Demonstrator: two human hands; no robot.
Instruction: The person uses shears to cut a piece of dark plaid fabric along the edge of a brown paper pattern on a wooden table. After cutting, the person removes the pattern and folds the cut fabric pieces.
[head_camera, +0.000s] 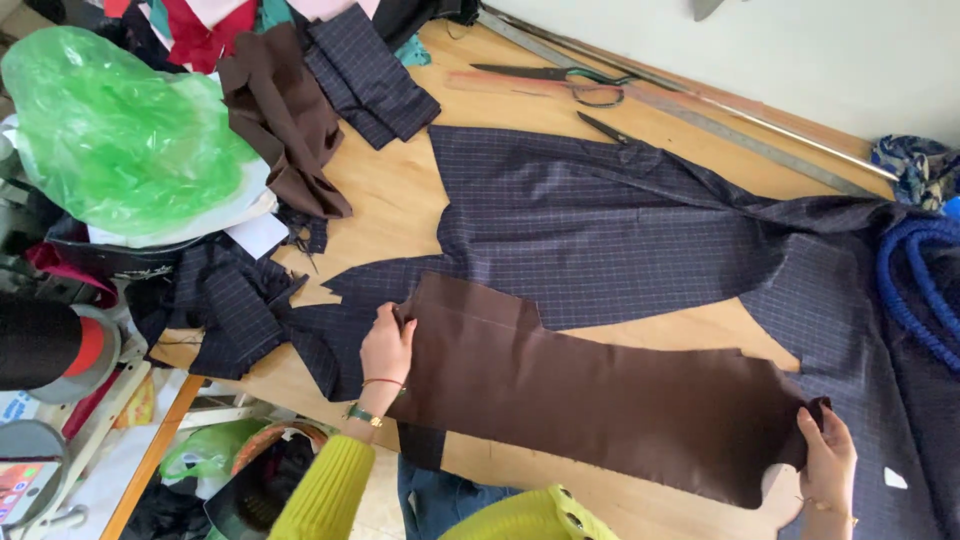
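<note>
Here a long piece of brown cloth (600, 390) lies flat across the near part of a wooden table (400, 200), stretched between the person's two hands. The left hand (386, 345) pinches the cloth's left edge, fingers closed on it near the upper corner. The right hand (826, 455) grips the far right end, fingers curled over the edge. A thin red string and a small watch sit on the left wrist, above a yellow-green sleeve (325, 490).

Under the brown cloth and spreading away from it lies a large piece of dark blue checked fabric (600, 220), cut to an irregular outline, covering most of the table's middle and right side. Smaller offcuts of the same checked fabric (235, 310) are heaped at the table's left edge, near the left hand. Another folded checked piece (370, 75) lies at the top, beside a crumpled brown scrap (285, 120).

Further off, a pair of scissors (560, 80) rests near the far edge of the table, just beside a long metal ruler (700, 120) that runs along the wall. A coiled blue cord (915, 280) lies at the right. To the left, a green plastic bag (120, 130) sits on a pile of things, and below it a black spool (45, 345) shows beside the table.
</note>
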